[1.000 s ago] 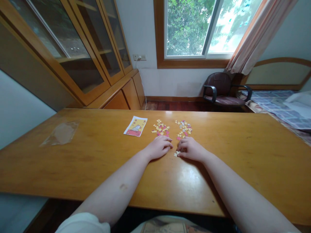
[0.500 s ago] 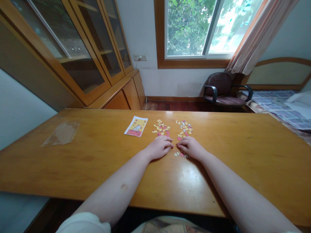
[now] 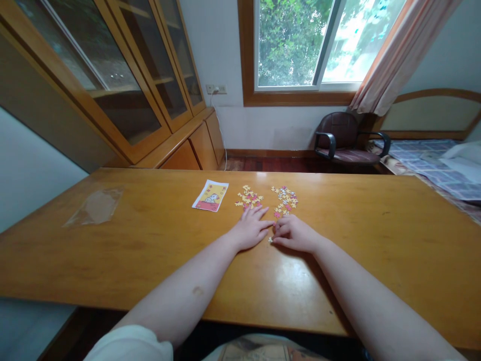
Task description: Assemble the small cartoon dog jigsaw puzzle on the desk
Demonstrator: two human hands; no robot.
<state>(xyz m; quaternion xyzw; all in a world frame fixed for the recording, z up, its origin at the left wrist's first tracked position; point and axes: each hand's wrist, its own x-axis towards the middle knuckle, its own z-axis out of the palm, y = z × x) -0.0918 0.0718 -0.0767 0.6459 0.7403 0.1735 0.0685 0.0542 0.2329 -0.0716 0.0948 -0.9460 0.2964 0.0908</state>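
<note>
My left hand (image 3: 252, 229) lies on the table with its fingers spread. Its fingertips reach the near edge of the left pile of yellow and pink jigsaw puzzle pieces (image 3: 248, 196). Close beside it, my right hand (image 3: 296, 234) has its fingers curled, and a small pink piece shows at its index fingertip by my left fingers. A pale puzzle piece (image 3: 270, 240) lies at the right thumb tip. Beyond the right hand is a second loose pile of puzzle pieces (image 3: 287, 198). The pieces under the right palm are hidden.
A picture card (image 3: 211, 196) with a white animal on yellow and pink lies left of the piles. Farther left is a clear plastic bag (image 3: 96, 205). The wooden table (image 3: 150, 240) spreads around; behind it stand a glass-door cabinet (image 3: 143, 115) and an armchair (image 3: 340, 138).
My left hand has moved slightly right and spread its fingers. My right hand has shifted a little toward me, its fingers curling over the near pieces, most of which are now covered.
</note>
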